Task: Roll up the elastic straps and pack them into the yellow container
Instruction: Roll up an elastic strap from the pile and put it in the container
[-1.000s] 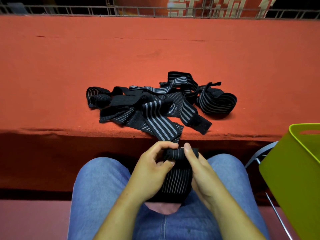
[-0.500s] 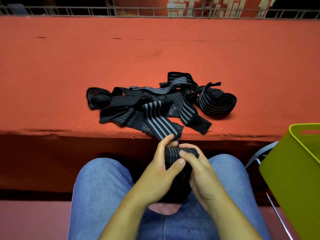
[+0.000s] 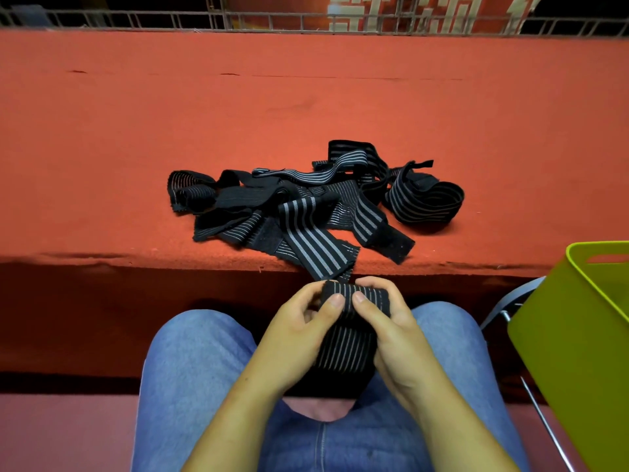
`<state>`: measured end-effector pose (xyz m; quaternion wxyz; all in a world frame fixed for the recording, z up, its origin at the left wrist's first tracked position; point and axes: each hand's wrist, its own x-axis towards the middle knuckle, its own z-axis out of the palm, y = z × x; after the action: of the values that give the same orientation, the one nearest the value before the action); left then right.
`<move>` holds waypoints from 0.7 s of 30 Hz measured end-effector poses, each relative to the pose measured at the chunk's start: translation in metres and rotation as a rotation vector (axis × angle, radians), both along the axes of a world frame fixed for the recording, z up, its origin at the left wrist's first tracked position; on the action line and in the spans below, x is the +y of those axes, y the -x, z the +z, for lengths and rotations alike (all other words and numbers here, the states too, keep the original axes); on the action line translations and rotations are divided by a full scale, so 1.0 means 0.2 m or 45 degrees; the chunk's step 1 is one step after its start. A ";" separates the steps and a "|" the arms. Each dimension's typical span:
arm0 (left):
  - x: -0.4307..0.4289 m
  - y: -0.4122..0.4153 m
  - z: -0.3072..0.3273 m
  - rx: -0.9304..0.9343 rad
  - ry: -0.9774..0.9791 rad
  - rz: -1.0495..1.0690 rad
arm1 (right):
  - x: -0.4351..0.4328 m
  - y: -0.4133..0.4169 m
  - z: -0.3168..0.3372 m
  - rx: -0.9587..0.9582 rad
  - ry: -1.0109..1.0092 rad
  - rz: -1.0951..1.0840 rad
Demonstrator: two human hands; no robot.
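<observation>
Both the left hand (image 3: 292, 338) and right hand (image 3: 394, 335) pinch the strap (image 3: 347, 338) over the lap; a loosened thumb would likely let its springy roll unwind.

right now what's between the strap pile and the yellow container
In the head view, only bare red tabletop separates the strap pile from the yellow container.
</observation>
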<state>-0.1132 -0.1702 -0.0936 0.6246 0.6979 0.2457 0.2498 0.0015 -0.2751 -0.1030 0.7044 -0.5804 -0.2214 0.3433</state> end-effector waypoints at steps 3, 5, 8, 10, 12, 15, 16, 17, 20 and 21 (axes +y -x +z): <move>0.00 0.01 0.00 -0.031 0.034 -0.016 | -0.01 -0.01 0.00 0.065 0.003 -0.012; 0.00 0.01 -0.01 -0.035 0.051 -0.023 | 0.00 -0.01 0.00 0.140 0.010 -0.024; 0.01 0.01 -0.01 -0.016 0.003 -0.025 | 0.00 0.00 0.02 0.221 0.029 -0.021; 0.02 0.01 0.00 -0.004 -0.066 -0.007 | 0.00 0.01 0.03 0.279 0.042 0.026; 0.02 0.02 0.01 0.010 -0.144 0.001 | 0.00 0.01 0.05 0.313 0.047 0.071; 0.03 0.02 0.01 0.018 -0.206 0.001 | -0.01 0.02 0.07 0.315 0.042 0.077; 0.03 0.02 0.01 0.015 -0.204 0.001 | -0.01 0.02 0.08 0.313 0.043 0.070; 0.02 0.02 0.02 0.012 -0.201 0.001 | 0.00 0.03 0.08 0.313 0.043 0.055; 0.02 0.02 0.02 -0.001 -0.136 -0.030 | 0.00 0.02 0.08 0.338 0.033 -0.002; 0.02 0.02 0.03 -0.015 -0.088 -0.046 | -0.01 0.02 0.08 0.342 0.032 -0.019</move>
<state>-0.1175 -0.1671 -0.0874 0.6058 0.7221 0.2207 0.2508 -0.0023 -0.2762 -0.0862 0.7228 -0.5397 -0.1164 0.4156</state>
